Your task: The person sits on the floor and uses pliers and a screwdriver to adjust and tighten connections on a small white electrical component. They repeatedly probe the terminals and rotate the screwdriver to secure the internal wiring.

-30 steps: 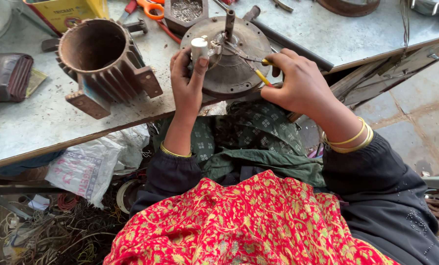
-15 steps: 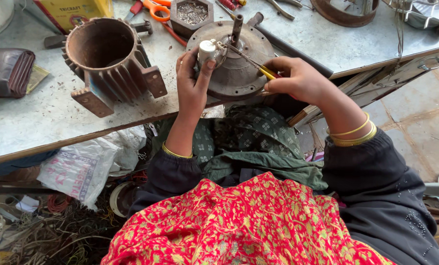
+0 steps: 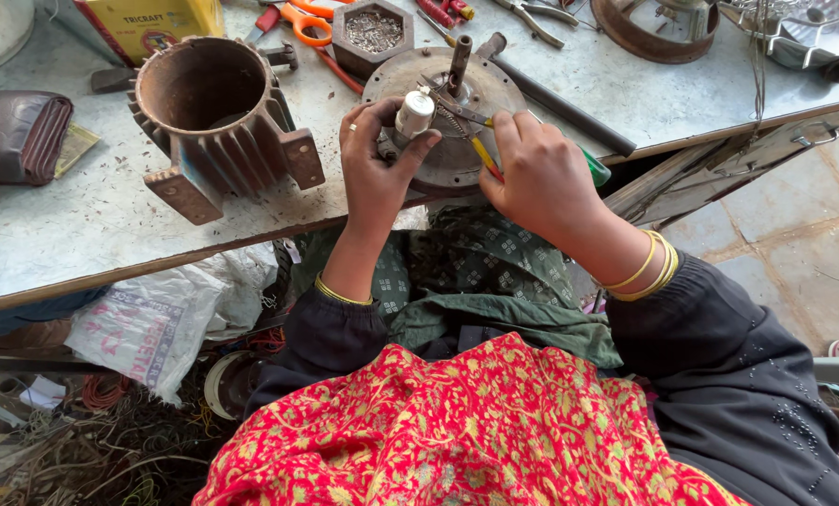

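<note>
A round rusty motor end plate (image 3: 457, 122) with an upright shaft lies at the near edge of the grey workbench (image 3: 91, 234). My left hand (image 3: 377, 169) pinches a small white cylinder (image 3: 414, 114) against the plate's left side. My right hand (image 3: 541, 178) grips yellow-handled pliers (image 3: 475, 145), whose jaws reach the wires beside the cylinder. Both wrists wear gold bangles.
A finned rusty motor housing (image 3: 218, 122) lies on its side to the left. Behind the plate are orange scissors (image 3: 302, 19), a hexagonal tray of small parts (image 3: 374, 30) and a long dark rod (image 3: 560, 108). A dark folded pouch (image 3: 12, 136) sits far left. Wire scrap and a plastic bag (image 3: 148, 328) lie under the bench.
The view has shifted a little. My right hand has moved left along the plate, bringing the pliers closer to the white cylinder in my left hand.
</note>
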